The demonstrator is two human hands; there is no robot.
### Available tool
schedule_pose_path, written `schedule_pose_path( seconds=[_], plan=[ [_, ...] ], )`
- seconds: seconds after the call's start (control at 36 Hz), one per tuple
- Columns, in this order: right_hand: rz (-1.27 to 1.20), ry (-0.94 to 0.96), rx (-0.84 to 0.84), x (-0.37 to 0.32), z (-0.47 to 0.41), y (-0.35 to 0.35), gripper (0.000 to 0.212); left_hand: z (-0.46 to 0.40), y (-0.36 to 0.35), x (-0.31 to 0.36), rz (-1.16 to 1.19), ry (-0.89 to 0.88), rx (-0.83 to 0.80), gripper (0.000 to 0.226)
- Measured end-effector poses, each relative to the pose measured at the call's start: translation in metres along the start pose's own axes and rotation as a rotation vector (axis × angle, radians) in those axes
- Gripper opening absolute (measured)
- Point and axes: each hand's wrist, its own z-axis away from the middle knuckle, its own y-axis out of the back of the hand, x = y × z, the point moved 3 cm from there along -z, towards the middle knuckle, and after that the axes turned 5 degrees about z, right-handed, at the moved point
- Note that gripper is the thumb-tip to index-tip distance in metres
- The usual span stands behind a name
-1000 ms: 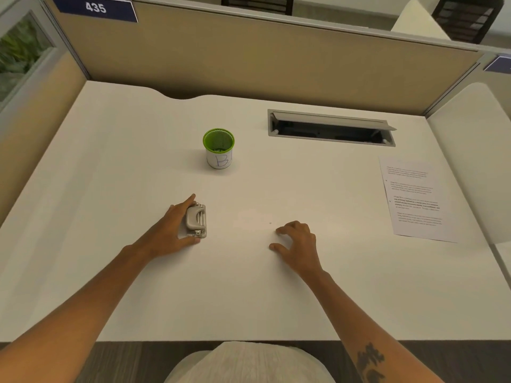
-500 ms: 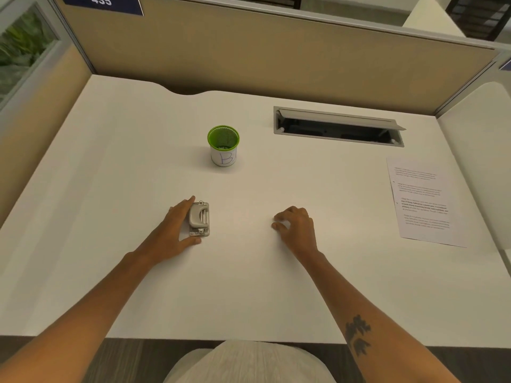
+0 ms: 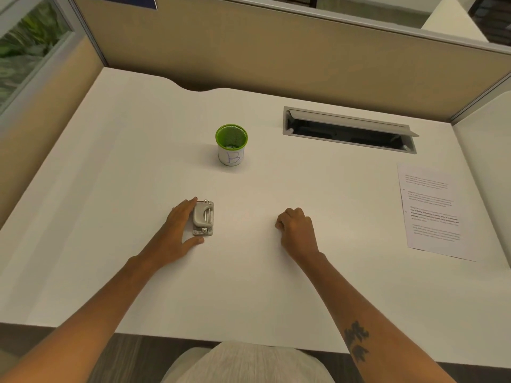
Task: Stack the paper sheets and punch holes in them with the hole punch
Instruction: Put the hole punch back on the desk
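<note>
A small grey hole punch (image 3: 203, 218) sits on the white desk (image 3: 110, 189) left of centre. My left hand (image 3: 179, 230) wraps around its left side, index finger at its far end and thumb at its near end. My right hand (image 3: 297, 233) rests on the bare desk to the right, fingers curled into a loose fist with nothing in it. A printed paper sheet (image 3: 431, 211) lies flat at the right edge of the desk, well away from both hands.
A green mesh cup (image 3: 231, 143) marked "B" stands behind the punch. A grey cable slot (image 3: 348, 128) with a raised flap lies at the back right. Beige partition walls close off the back and left sides. The desk's front edge runs just before my lap.
My right hand's fingers have curled in from a spread pose into a loose fist. My left hand stays on the punch. The camera has tipped slightly.
</note>
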Motion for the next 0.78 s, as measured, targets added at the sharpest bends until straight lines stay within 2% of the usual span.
schedule_pose_path(
  seconds=[0.14, 0.42, 0.53, 0.61, 0.69, 0.78],
  plan=[
    [0.133, 0.001, -0.087, -0.004, -0.002, -0.007, 0.034, 0.0, 0.0, 0.003, -0.001, 0.017, 0.007, 0.103],
    [0.291, 0.043, -0.184, -0.001, -0.003, -0.01, 0.033, 0.004, -0.001, 0.004, 0.009, 0.026, 0.027, 0.1],
    [0.02, -0.1, -0.21, 0.014, -0.014, 0.0, 0.027, 0.003, -0.001, 0.005, -0.001, 0.001, 0.028, 0.1],
    [-0.248, -0.195, -0.216, 0.013, -0.034, 0.021, 0.037, 0.002, -0.002, 0.006, 0.026, -0.008, 0.032, 0.102],
    [-0.366, -0.179, -0.166, 0.004, -0.058, 0.044, 0.039, -0.001, 0.0, 0.008, 0.045, -0.012, 0.052, 0.102],
    [-0.425, -0.192, -0.148, -0.008, -0.085, 0.061, 0.027, -0.004, 0.001, 0.011, 0.062, -0.014, 0.047, 0.099]
  ],
)
